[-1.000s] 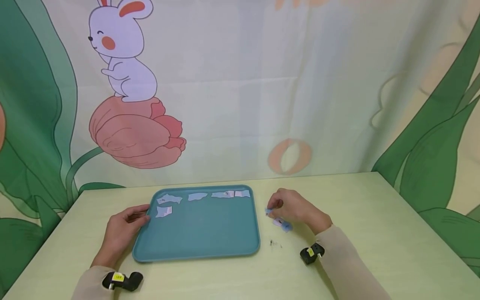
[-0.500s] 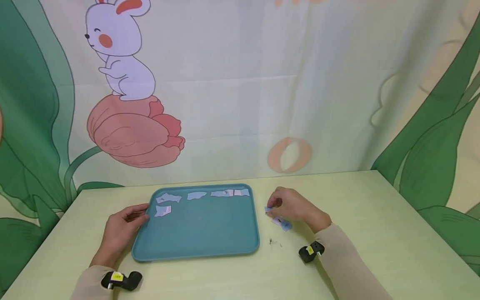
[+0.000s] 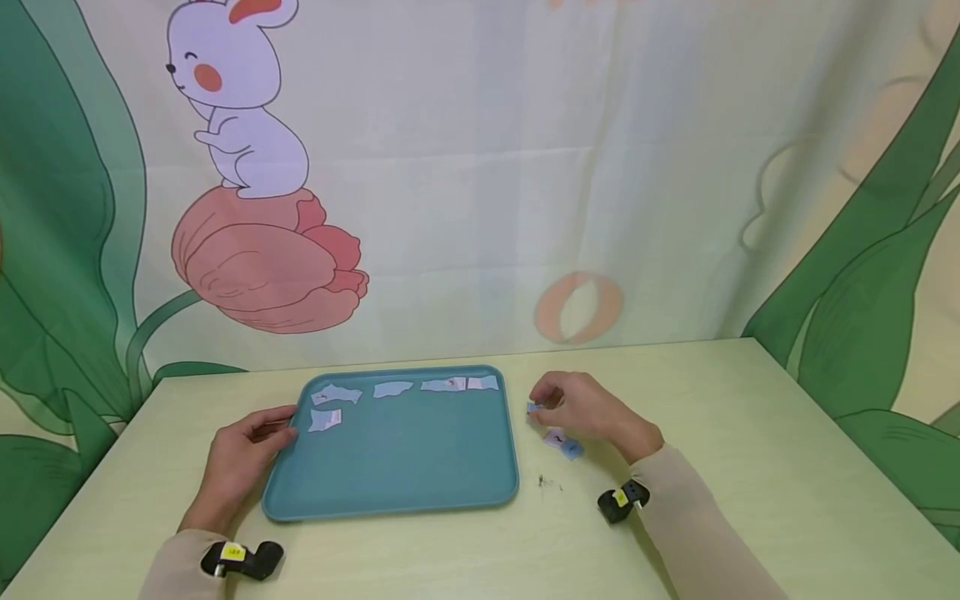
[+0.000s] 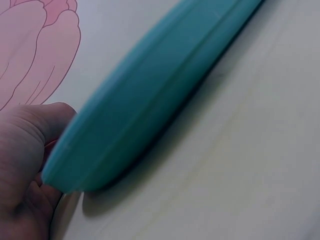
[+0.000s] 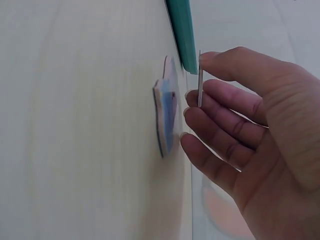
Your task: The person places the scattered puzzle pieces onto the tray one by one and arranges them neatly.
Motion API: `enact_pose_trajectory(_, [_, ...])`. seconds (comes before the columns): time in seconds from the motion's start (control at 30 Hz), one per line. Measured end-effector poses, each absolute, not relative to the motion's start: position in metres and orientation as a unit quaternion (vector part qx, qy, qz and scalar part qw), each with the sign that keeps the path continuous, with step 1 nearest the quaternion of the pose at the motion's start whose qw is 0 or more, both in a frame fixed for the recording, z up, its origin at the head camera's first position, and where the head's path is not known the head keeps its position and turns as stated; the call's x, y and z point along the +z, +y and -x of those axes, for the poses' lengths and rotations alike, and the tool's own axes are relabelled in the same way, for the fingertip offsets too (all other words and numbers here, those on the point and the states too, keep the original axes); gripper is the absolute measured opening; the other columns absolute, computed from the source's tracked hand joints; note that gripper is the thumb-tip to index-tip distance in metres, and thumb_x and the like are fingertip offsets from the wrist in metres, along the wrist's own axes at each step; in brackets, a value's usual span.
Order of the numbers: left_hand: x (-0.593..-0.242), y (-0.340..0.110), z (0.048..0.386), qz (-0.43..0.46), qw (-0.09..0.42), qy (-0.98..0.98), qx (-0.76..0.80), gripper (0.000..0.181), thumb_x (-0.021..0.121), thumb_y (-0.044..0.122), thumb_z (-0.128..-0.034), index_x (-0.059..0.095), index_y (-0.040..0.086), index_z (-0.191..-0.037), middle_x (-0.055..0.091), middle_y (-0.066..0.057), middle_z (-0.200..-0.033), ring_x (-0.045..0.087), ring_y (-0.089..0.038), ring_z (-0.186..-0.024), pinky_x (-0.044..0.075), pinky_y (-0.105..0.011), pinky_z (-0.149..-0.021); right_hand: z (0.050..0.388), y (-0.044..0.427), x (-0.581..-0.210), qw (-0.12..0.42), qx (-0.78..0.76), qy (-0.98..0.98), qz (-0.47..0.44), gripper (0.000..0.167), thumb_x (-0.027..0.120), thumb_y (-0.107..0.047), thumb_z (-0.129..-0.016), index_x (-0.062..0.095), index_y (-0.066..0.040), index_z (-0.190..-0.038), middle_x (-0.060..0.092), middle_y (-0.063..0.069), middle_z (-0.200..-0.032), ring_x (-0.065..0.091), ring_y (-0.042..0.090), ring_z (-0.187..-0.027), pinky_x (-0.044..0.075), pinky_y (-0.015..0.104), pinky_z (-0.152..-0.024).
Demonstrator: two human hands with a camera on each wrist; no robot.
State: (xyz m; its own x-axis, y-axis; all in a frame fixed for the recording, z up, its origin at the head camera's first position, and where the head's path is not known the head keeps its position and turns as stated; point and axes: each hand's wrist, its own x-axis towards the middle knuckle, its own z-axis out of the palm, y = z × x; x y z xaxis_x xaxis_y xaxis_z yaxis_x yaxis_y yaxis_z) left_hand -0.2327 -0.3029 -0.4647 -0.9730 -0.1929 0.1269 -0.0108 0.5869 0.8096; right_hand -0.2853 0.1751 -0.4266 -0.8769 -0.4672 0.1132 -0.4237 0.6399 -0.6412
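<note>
Printed backdrop [image 3: 427, 208] behind worktop [image 3: 720, 400]. R hand [image 3: 585, 408] pinches pc [image 5: 200, 90], nearer worktop's back edge than a sec ago, so it's now up, apart from loose pcs [image 3: 572, 450] nr tray's [image 3: 390, 467] right edge. L hand [image 3: 242, 454] touches tray's left edge; can't tell if gripping.

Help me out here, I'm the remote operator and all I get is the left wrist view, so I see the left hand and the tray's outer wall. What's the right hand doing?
Observer: The right hand pinches a thin piece.
Operator: Is it over the tray?
Observer: No, the head view shows it outside the tray, off its right side.
Operator: Anything in the tray already?
Observer: Yes, a row of pieces along the far side, and a single piece nearer the person, towards the left.
</note>
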Motion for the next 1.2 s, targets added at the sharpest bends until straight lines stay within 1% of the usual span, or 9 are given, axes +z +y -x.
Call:
enact_pose_trajectory(0.23, [-0.465, -0.303, 0.233, -0.060, 0.101, -0.887, -0.447, 0.042, 0.068, 0.009, -0.1037, 0.063, -0.002, -0.144, 0.065, -0.025, -0.136, 0.063, -0.037, -0.121, 0.045, -0.003, -0.078, 0.285, 0.176, -0.428, 0.017, -0.359, 0.895, 0.265, 0.016, 0.080, -0.010, -0.094, 0.076, -0.003, -0.107, 0.069, -0.001, -0.099, 0.065, 0.016, -0.089, 0.057, 0.034, -0.083])
enact_pose_trajectory(0.57, [-0.466, -0.303, 0.234, -0.061, 0.102, -0.888, -0.445, 0.042, 0.068, 0.010, -0.1038, 0.063, -0.001, -0.144, 0.065, -0.024, -0.136, 0.063, -0.037, -0.121, 0.045, -0.004, -0.078, 0.284, 0.168, -0.425, -0.010, -0.350, 0.894, 0.279, 0.014, 0.080, -0.014, -0.095, 0.077, -0.008, -0.107, 0.069, -0.001, -0.103, 0.065, 0.016, -0.093, 0.057, 0.037, -0.088])
enact_pose_trajectory(0.87, [-0.467, -0.303, 0.233, -0.059, 0.099, -0.885, -0.451, 0.042, 0.067, 0.009, -0.1041, 0.063, -0.002, -0.144, 0.065, -0.025, -0.136, 0.063, -0.037, -0.120, 0.046, -0.004, -0.078, 0.278, 0.146, -0.416, -0.047, -0.333, 0.886, 0.319, 0.017, 0.081, -0.016, -0.095, 0.077, -0.007, -0.110, 0.068, -0.001, -0.106, 0.066, 0.022, -0.097, 0.059, 0.045, -0.092])
enact_pose_trajectory(0.93, [-0.467, -0.302, 0.233, -0.060, 0.098, -0.886, -0.448, 0.042, 0.067, 0.010, -0.1040, 0.063, -0.001, -0.145, 0.065, -0.024, -0.136, 0.063, -0.037, -0.120, 0.047, -0.005, -0.080, 0.277, 0.140, -0.411, -0.057, -0.331, 0.882, 0.330, 0.018, 0.081, -0.015, -0.095, 0.077, -0.007, -0.110, 0.068, 0.000, -0.106, 0.067, 0.024, -0.098, 0.059, 0.046, -0.093])
enact_pose_trajectory(1.03, [-0.467, -0.302, 0.233, -0.063, 0.098, -0.888, -0.445, 0.043, 0.068, 0.011, -0.1039, 0.063, -0.001, -0.144, 0.065, -0.025, -0.136, 0.063, -0.038, -0.120, 0.052, -0.011, -0.083, 0.275, 0.129, -0.405, -0.065, -0.326, 0.877, 0.347, 0.019, 0.082, -0.013, -0.094, 0.077, -0.005, -0.111, 0.068, 0.002, -0.107, 0.067, 0.027, -0.100, 0.060, 0.047, -0.091])
enact_pose_trajectory(1.13, [-0.466, -0.303, 0.233, -0.064, 0.099, -0.889, -0.442, 0.043, 0.069, 0.012, -0.1039, 0.063, -0.001, -0.144, 0.065, -0.025, -0.136, 0.063, -0.038, -0.121, 0.054, -0.014, -0.085, 0.274, 0.119, -0.400, -0.073, -0.312, 0.875, 0.362, 0.020, 0.082, -0.013, -0.094, 0.076, -0.005, -0.111, 0.067, 0.003, -0.106, 0.068, 0.026, -0.099, 0.060, 0.046, -0.089])
enact_pose_trajectory(1.2, [-0.466, -0.303, 0.233, -0.065, 0.098, -0.889, -0.442, 0.042, 0.069, 0.012, -0.1040, 0.064, -0.001, -0.144, 0.065, -0.024, -0.136, 0.063, -0.038, -0.121, 0.053, -0.013, -0.085, 0.274, 0.111, -0.396, -0.076, -0.304, 0.874, 0.371, 0.020, 0.082, -0.014, -0.094, 0.076, -0.005, -0.112, 0.067, 0.002, -0.105, 0.067, 0.024, -0.098, 0.060, 0.043, -0.088])
